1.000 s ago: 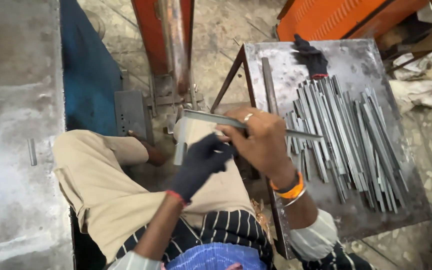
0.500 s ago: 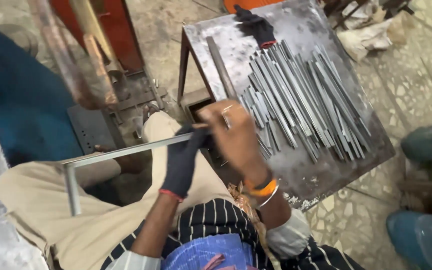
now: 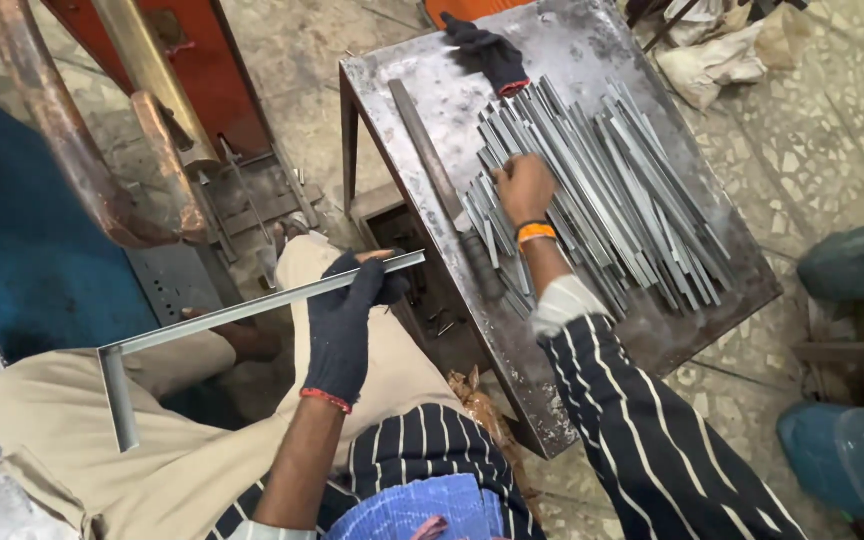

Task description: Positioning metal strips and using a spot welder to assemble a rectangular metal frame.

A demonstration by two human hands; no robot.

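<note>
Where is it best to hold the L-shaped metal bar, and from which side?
Probably on the long straight arm of the L-shaped bar, near its far end, coming from above, as the gloved left hand does. The short bent leg then hangs free of the lap.

Gloved left hand (image 3: 344,318) grips L-shaped bar (image 3: 222,318); right hand (image 3: 524,186) on strips (image 3: 612,190).

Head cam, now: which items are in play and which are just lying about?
In play:
- left hand, gloved, gripping bent metal strip
- right hand, bare, on pile of straight strips
- steel table

Lying about:
- spare dark glove
- long flat bar
- crumpled rags
</note>
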